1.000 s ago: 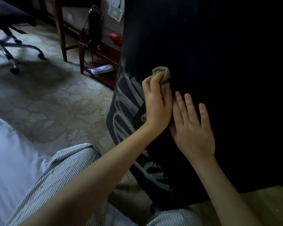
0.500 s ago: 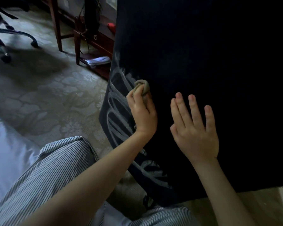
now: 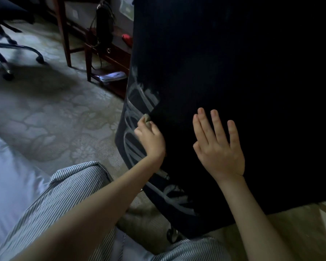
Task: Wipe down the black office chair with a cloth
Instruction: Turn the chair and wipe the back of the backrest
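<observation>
While the right hand [image 3: 219,155] lies flat with fingers [image 3: 215,122] spread on the black chair back [image 3: 233,72], the left hand [image 3: 151,141] holds a bunched cloth [image 3: 146,118] in closed fingers near its streaked left edge, beside open carpet [image 3: 60,113].

We look down on a pale carpeted floor [image 3: 51,117] woven with a leaf-and-flower pattern. The black office chair [image 3: 233,91] stands on it, one caster [image 3: 172,234] visible under its lower edge. To the left of that chair, the dark wooden legs of a desk [image 3: 65,40] and a low shelf unit [image 3: 109,53] rest on the carpet. Farther left still, a second chair's chrome wheeled base [image 3: 11,51] sits on the same floor, casting a broad shadow.
</observation>
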Available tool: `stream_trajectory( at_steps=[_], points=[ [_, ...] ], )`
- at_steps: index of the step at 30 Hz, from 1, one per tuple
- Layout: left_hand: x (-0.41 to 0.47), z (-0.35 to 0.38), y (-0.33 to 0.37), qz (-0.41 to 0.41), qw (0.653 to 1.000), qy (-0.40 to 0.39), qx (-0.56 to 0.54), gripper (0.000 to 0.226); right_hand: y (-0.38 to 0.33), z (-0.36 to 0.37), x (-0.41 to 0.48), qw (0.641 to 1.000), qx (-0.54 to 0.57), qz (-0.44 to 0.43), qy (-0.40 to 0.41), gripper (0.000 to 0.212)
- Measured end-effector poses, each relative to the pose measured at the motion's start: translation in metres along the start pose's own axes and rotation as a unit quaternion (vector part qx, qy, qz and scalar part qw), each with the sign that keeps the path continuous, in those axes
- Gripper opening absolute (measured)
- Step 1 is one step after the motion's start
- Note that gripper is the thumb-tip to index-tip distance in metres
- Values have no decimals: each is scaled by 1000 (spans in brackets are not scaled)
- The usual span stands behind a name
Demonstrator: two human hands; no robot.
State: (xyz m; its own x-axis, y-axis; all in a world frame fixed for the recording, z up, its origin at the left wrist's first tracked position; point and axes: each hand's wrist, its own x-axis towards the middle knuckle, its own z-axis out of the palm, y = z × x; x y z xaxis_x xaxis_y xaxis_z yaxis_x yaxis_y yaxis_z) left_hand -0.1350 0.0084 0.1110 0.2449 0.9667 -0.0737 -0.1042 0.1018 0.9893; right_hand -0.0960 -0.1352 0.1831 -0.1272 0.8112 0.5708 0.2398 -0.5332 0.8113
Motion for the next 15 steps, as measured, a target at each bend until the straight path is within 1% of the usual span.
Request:
stream_trajectory(
  at_steps=[2, 3, 5, 7, 9, 11, 13, 15],
  points=[
    [-14, 4, 21, 92, 995, -16, -19, 33, 3, 0, -2, 1000, 4, -2, 5, 51],
    [-21, 5, 33, 153, 988, -24, -20, 33, 5, 0, -3, 1000, 7, -4, 9, 52],
    [-34, 6, 60, 285, 957, -57, -15, 31, 9, -1, -9, 1000, 16, -11, 12, 52],
    [-41, 8, 85, 385, 919, -84, -5, 30, 15, -3, -15, 999, 40, -20, 7, 50],
    [-42, 9, 104, 425, 900, -93, -3, 32, 23, -4, -20, 997, 75, -23, 6, 48],
    [-40, 10, 112, 441, 892, -93, 4, 35, 29, -7, -22, 995, 100, -10, 14, 45],
    [-38, 9, 107, 451, 888, -84, 19, 36, 30, -11, -20, 989, 138, 25, 35, 41],
    [-35, 10, 94, 443, 894, -64, 27, 34, 23, -18, -9, 980, 180, 53, 63, 40]
  ],
)
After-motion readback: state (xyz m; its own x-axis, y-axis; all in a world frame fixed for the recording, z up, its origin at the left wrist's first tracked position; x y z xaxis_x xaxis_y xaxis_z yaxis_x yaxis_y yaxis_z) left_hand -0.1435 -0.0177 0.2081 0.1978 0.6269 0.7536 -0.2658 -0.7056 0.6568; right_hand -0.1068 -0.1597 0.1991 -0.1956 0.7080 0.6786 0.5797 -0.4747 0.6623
